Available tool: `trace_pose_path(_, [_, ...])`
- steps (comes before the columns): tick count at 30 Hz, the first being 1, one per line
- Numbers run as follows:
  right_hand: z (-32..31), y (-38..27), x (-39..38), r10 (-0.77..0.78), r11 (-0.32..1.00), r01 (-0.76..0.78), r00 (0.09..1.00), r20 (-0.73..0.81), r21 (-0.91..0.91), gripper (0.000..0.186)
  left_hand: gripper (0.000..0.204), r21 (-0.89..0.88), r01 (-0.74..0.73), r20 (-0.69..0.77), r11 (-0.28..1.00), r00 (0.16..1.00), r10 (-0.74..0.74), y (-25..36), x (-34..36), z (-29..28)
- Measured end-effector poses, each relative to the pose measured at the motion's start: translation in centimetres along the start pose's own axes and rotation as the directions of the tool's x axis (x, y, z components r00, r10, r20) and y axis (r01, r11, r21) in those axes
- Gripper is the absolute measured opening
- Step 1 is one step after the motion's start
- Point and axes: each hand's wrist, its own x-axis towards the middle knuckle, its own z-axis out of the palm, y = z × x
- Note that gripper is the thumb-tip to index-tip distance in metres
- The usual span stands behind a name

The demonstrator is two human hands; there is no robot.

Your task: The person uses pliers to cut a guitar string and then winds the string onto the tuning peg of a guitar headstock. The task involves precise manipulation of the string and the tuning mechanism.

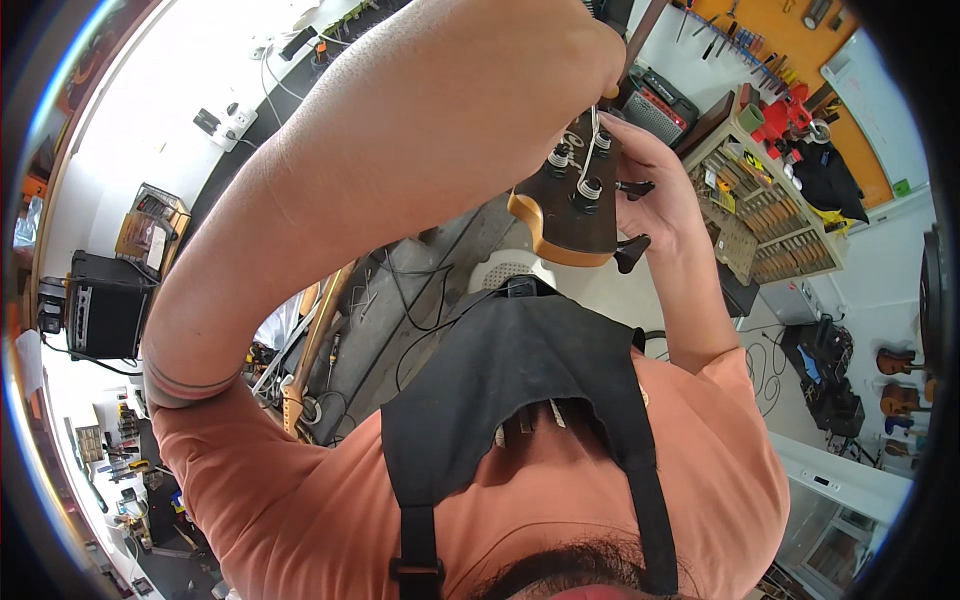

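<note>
The dark-faced bass guitar headstock (575, 222), with a pale wooden edge, points toward my chest. Metal string posts (588, 190) stand on its face, strings run to them, and black tuning keys (630, 254) stick out on the right side. My left hand (585, 55) is curled above the far end of the headstock, its forearm crossing from the left. What its fingers grip is hidden. Along the right edge, my right hand (665, 195) is wrapped at the headstock beside the tuning keys, one finger reaching the strings.
A bench with cables and tools (335, 345) lies behind my left arm. At left stands a black amplifier (105, 305). A red-fronted amplifier (655, 108) and a many-drawer cabinet (790, 215) stand ahead right. Guitar bodies (900, 400) hang at far right. I wear a black apron (520, 350).
</note>
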Motion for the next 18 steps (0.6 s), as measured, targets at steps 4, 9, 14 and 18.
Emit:
trace_pose_path(4, [0.1,0.0,0.0,-0.004,1.000,0.004,0.999,-0.034,-0.007,0.021,0.019,0.163,-0.100,-0.058,0.982,0.992,0.111,0.6,0.3,0.9])
trace_pose_path(9, [-0.1,-0.2,0.0,0.011,1.000,-0.012,1.000,0.027,0.009,0.020,0.019,0.303,-0.147,0.146,0.941,0.984,0.107,0.7,0.8,0.6])
trace_pose_path(14, [-0.7,-0.7,-0.1,0.079,0.997,-0.079,0.995,0.065,-0.016,0.020,0.013,0.200,-0.193,0.062,0.961,0.981,0.184,-0.2,1.1,0.8])
trace_pose_path(18, [0.0,-0.7,-0.3,0.042,0.999,-0.041,0.994,0.097,-0.019,0.020,0.011,0.052,-0.108,0.016,0.993,0.994,0.108,0.0,1.2,0.6])
